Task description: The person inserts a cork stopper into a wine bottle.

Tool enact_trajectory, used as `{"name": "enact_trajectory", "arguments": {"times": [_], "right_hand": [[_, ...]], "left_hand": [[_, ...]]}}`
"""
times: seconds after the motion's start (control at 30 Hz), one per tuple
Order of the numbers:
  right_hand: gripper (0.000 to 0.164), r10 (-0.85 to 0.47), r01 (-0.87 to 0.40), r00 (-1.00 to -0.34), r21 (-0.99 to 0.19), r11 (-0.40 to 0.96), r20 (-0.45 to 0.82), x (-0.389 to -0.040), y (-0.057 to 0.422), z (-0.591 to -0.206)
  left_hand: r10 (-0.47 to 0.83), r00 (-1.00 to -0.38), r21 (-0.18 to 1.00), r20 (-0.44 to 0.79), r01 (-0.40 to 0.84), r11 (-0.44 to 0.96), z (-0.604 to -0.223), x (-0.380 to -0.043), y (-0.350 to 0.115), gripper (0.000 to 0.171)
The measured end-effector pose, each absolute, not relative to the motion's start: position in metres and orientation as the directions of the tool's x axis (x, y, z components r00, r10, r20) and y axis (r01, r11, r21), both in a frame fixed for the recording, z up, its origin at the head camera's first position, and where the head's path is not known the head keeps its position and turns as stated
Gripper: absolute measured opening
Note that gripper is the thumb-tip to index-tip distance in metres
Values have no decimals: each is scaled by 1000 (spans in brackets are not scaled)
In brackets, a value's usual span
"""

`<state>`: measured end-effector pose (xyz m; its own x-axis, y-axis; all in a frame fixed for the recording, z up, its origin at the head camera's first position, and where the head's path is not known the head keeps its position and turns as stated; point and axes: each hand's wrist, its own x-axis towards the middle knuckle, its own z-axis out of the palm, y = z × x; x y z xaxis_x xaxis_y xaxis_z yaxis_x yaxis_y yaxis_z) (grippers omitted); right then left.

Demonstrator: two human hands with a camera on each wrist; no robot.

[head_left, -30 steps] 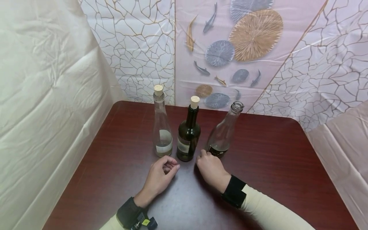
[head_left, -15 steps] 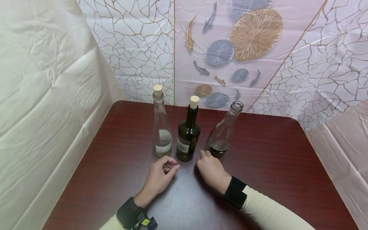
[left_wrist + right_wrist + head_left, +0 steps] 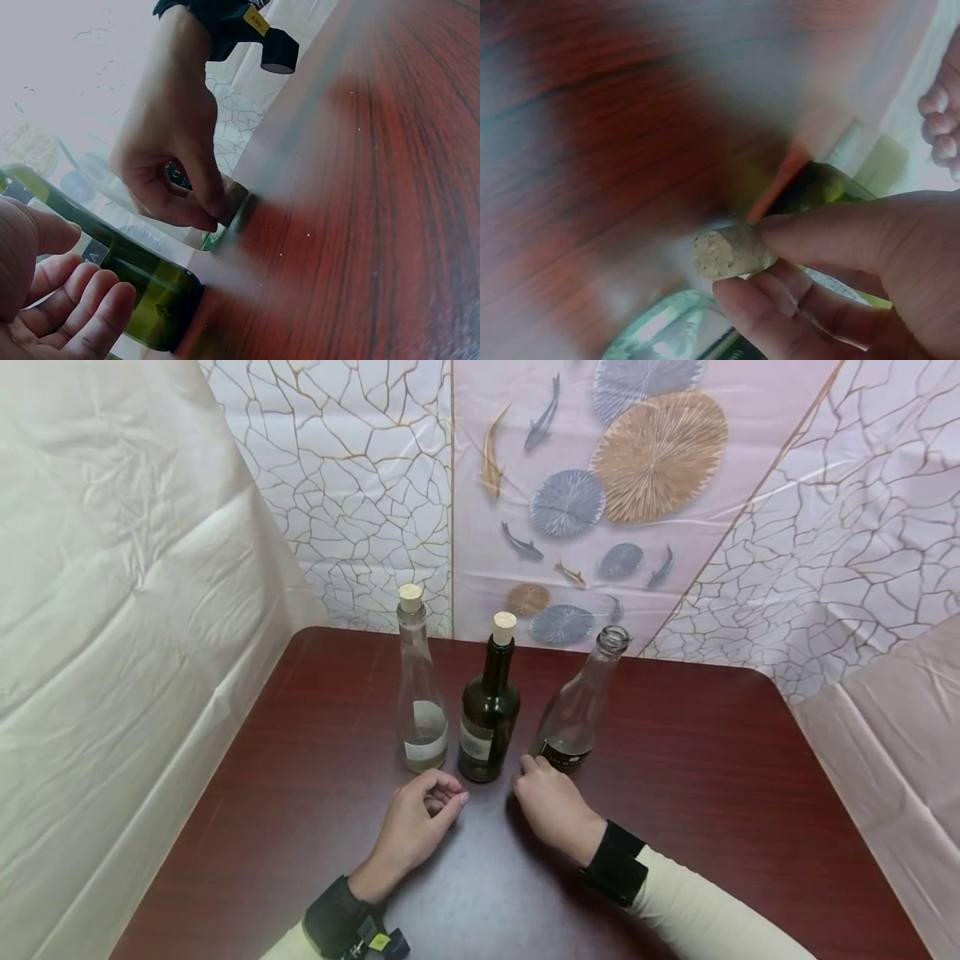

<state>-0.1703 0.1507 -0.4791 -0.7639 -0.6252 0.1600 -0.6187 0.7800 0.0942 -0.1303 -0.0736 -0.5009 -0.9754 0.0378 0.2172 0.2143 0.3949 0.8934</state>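
Between thumb and fingers, my right hand (image 3: 558,810) pinches a cork (image 3: 731,251) close over the table, just in front of an uncorked clear bottle (image 3: 592,693) with a black label. The head view hides this cork behind the hand; the right wrist view shows its speckled end face. My left hand (image 3: 420,814) rests on the table with loosely curled fingers and holds nothing. Nearest to it are a clear bottle (image 3: 423,714) with a cork (image 3: 410,598) in its mouth, and a dark green bottle (image 3: 489,702), also topped by a cork (image 3: 504,627).
All three bottles stand upright in a row on a dark red wood-grain table (image 3: 712,760). A patterned cloth (image 3: 360,493) hangs behind the far edge, and a plain pale cloth (image 3: 135,610) drapes along the left side.
The head view has shifted slightly. Both hands and all the bottles keep the same places on the table.
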Motion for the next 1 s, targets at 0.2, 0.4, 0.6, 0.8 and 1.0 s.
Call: {"name": "enact_trajectory", "arguments": {"times": [0.2,0.4,0.6,0.8,1.0], "right_hand": [[14,-612,-631,-761,-21,776,216,-164,151,-467],[10,-587,-646,-757,-194,738,286,-160,152,-452],[12,-535,-658,-747,-326,679,394,-151,152,-437],[10,-425,-655,-753,-513,555,502,-145,149,-435],[17,-321,-585,-811,-666,463,489,-143,147,-437]], "left_hand": [[47,-979,903,196,199,381,-500,-130,-73,13],[121,-990,964,77,105,246,-497,-136,-73,11],[262,-963,998,-61,-64,-3,-502,-145,-68,29],[397,-909,925,-126,-252,-284,-506,-148,-60,36],[462,-879,849,-115,-328,-413,-507,-148,-51,29]]}}
